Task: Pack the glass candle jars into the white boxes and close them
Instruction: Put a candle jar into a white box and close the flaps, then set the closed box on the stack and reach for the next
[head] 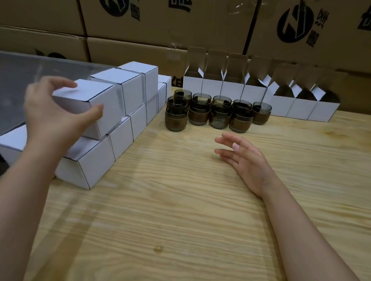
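Note:
My left hand (54, 111) grips a closed white box (98, 101) on top of a stack of closed white boxes (125, 103) at the table's left, fingers over its top and thumb on its near side. My right hand (243, 159) hovers open above the wooden table, palm turned left, holding nothing. Several dark glass candle jars (216, 114) with brown bands stand in rows beyond it. Behind them runs a row of open white boxes (260, 93) with lids raised.
The wooden table (184, 218) spreads bare in front of me. A grey sheet-covered surface (7, 84) lies at the far left. Large brown cartons (190, 19) with black logos wall off the back.

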`<move>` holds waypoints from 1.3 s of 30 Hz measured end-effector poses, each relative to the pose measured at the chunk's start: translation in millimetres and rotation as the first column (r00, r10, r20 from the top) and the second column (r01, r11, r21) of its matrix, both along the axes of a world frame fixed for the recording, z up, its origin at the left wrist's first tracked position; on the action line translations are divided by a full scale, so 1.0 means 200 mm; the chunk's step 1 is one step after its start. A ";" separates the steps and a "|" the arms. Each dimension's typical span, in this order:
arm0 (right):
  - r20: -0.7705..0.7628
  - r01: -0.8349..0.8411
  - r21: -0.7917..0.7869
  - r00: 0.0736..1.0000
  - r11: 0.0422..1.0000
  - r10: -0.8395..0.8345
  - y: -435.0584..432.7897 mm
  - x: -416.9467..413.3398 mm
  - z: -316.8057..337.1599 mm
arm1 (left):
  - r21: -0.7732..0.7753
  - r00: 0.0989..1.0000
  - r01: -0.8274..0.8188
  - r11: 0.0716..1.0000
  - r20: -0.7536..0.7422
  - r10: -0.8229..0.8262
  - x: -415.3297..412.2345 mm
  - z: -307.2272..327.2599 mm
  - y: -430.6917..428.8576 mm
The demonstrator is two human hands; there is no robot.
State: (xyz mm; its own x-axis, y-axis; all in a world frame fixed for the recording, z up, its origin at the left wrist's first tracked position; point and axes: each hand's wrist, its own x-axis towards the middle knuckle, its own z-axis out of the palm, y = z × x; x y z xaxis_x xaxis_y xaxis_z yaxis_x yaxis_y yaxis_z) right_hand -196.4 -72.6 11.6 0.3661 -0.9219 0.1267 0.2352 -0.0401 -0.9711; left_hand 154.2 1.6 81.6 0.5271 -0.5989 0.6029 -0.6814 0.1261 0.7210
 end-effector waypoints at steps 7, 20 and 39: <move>0.016 0.001 0.022 1.000 1.000 -0.001 -0.01 0.00 0.00 | 0.054 1.000 -0.017 0.998 0.007 0.017 0.02 -0.01 -0.06; 0.012 0.027 0.038 1.000 0.999 -0.028 -0.01 0.00 0.00 | 0.001 0.835 0.447 0.895 0.358 -0.417 -0.81 -0.19 -0.08; -0.133 0.778 -0.071 0.613 0.624 -0.779 -0.32 -0.10 0.06 | 0.446 0.831 0.393 0.804 0.203 -0.518 -0.95 -0.45 -0.23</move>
State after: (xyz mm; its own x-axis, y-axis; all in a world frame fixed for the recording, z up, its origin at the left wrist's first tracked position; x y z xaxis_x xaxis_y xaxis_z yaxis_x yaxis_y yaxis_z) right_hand -216.5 -136.9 22.9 -0.4752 -0.8683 0.1421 -0.0211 -0.1502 -0.9884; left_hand -35.7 -43.6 -8.6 -0.0352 -0.9301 0.3657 -0.8006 0.2452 0.5467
